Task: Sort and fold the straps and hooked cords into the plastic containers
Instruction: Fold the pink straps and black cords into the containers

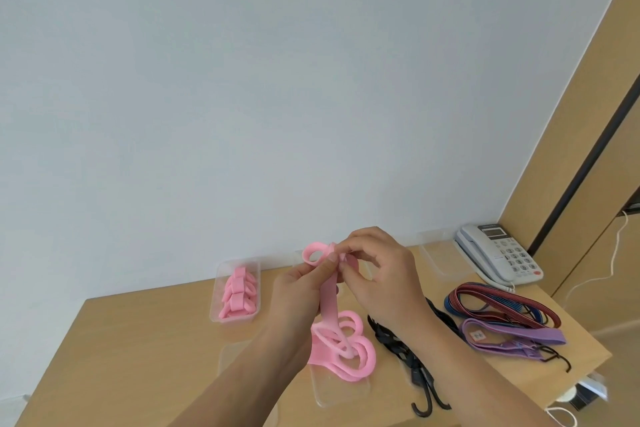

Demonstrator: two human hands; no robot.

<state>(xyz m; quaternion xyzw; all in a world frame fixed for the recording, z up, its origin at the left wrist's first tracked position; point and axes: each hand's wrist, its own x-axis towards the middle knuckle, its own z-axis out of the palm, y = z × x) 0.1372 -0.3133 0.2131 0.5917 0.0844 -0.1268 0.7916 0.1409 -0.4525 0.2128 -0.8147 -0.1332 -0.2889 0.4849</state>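
A pale wall backs a wooden tabletop (138,350) pushed into a corner, with a phone (498,253) at 2 o'clock. Both hands work at centre, raised above the surface. The left hand (298,284) and right hand (381,274) each pinch the top of a pink strap (329,302), fingers curled round a small loop being folded there; the rest hangs down to a loose pink pile (346,347) lying on a clear container (323,392) at 6 o'clock. The strap looks soft, light and springy, likely to uncurl if released, so it is best held right at the fold, pinched flat between thumb and fingertips. At 9 o'clock a second container (221,315) holds folded pink straps (239,291). Black hooked cords (412,357) lie at 4 o'clock, striped cords (498,305) and a purple strap (512,333) at 3 o'clock.
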